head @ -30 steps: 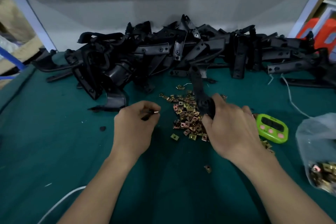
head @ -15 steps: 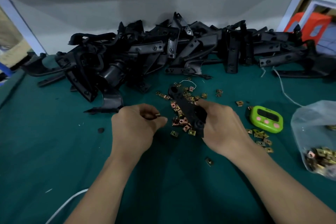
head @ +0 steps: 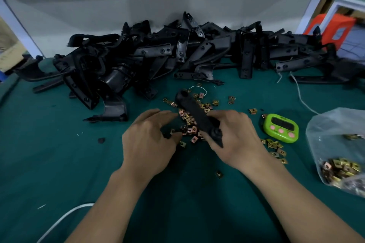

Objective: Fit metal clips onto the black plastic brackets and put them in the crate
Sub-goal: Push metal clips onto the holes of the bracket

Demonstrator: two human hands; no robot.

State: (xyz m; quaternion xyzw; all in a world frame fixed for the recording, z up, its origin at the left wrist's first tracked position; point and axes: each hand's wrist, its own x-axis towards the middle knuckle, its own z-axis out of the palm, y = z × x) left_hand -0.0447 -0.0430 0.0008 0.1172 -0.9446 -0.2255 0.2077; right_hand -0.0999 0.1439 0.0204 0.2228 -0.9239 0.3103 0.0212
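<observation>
My right hand grips a long black plastic bracket by its near end, and the bracket slants up and to the left over a scatter of small brass-coloured metal clips on the green table. My left hand hovers just left of the clips with fingers and thumb spread, their tips at the edge of the scatter. I see no clip held in it. A big heap of black brackets lies along the back of the table. No crate is clearly in view.
A green timer sits right of my right hand. A clear bag of clips lies at the right edge. A white cable runs at the lower left and a white cord at the right. An orange plastic object stands beyond the table.
The bracket has tipped from upright down to a slant over the clips. My left hand has gone from a pinch on a small clip to spread fingers, nearer the bracket.
</observation>
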